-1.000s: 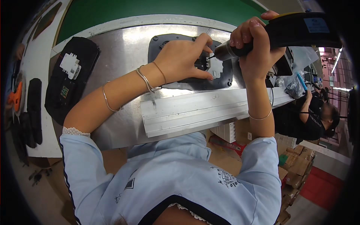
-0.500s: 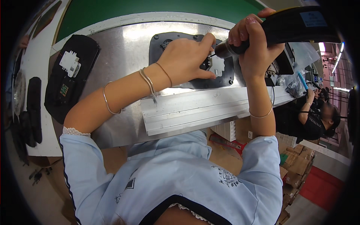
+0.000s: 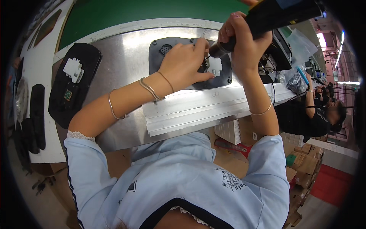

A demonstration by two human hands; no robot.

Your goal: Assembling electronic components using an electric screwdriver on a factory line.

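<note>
Power screwdriver (image 3: pixel 277 17) — clenched in right hand (image 3: pixel 248 47) — now slants steeper; whether left hand (image 3: pixel 185 62) grips is unclear.

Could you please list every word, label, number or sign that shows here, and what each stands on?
Blue shirt: dark lettering beside a drawing; I won't copy its wording.
Co-worker's black shirt: pale print, too small to read.
Driver: dark blue label, too unclear to read.
I can make out no other text.

right hand (image 3: pixel 246 45) moved left, black power driver (image 3: pixel 276 16) too, its rear end angled higher
</note>
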